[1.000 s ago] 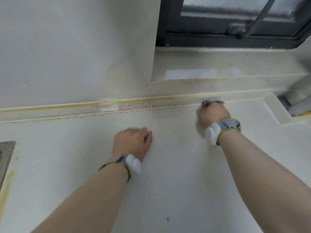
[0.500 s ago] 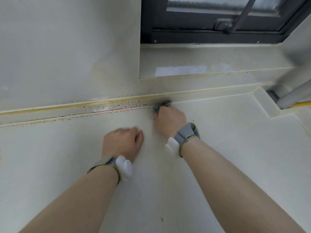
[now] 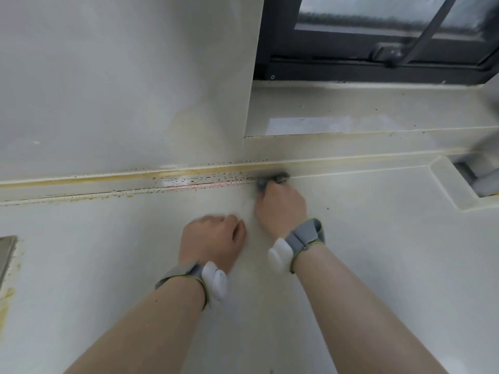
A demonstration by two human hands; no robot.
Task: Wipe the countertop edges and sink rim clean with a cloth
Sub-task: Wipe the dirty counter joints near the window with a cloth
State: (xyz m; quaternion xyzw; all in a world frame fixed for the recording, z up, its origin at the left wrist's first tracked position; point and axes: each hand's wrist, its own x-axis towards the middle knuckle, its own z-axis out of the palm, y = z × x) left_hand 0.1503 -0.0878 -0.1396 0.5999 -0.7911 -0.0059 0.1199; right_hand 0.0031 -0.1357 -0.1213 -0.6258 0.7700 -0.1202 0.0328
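The right hand (image 3: 280,205) has its fingers curled down around a dark grey cloth (image 3: 272,178), of which only a bunched edge shows past the knuckles, pressed against the back edge of the countertop (image 3: 378,252) where it meets the raised ledge (image 3: 189,175). The cloth is blurred, so its exact shape is hard to make out. It sits at the right end of a yellowed, black-speckled stretch of that ledge. Just to the left and nearer the camera, the left hand (image 3: 213,240) rests knuckles-up on the pale countertop, fingers curled under into a loose fist with nothing visible in them; the two hands lie near each other but apart. Each wrist carries a grey strap with a white tag (image 3: 214,278). At the far left edge a corner of the metal sink rim (image 3: 6,253) shows, with yellow staining beside it. Behind the ledge rises a pale wall panel (image 3: 121,76), and to its right a sill under a dark-framed window (image 3: 378,60).
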